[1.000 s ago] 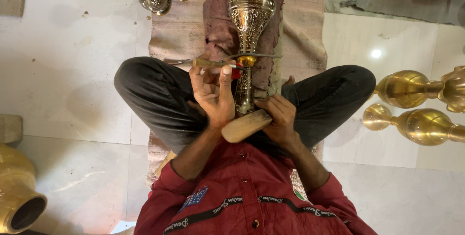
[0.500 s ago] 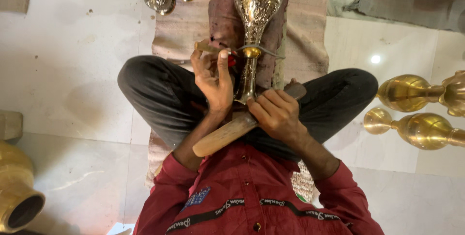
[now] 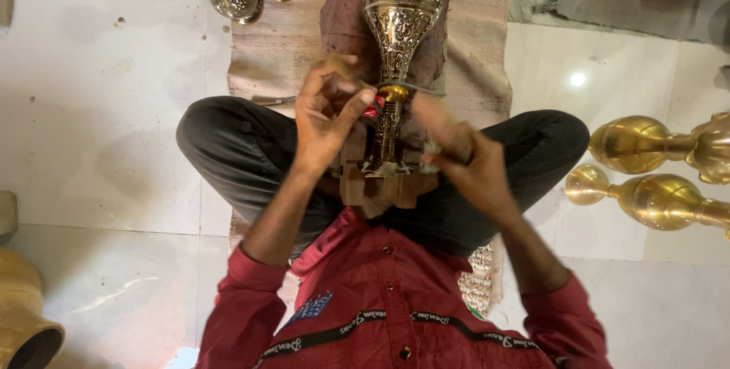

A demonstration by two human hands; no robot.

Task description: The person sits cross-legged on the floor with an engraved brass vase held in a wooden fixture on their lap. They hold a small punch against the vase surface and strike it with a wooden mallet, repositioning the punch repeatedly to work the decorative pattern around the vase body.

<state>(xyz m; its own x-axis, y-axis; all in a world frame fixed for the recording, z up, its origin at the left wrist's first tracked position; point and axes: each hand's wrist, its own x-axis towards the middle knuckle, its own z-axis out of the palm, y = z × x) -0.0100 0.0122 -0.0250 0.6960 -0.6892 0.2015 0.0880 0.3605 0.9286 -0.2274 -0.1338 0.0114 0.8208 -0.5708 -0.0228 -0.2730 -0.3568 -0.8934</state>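
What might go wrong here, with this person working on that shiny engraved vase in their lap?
1. The left hand pinches a thin tool against the neck of the brass vase. The right hand is blurred close by, so a stray blow could catch the fingers.
2. The vase seems only propped on a wooden block between the legs. It may slip, and the tool may then skid across the engraving.
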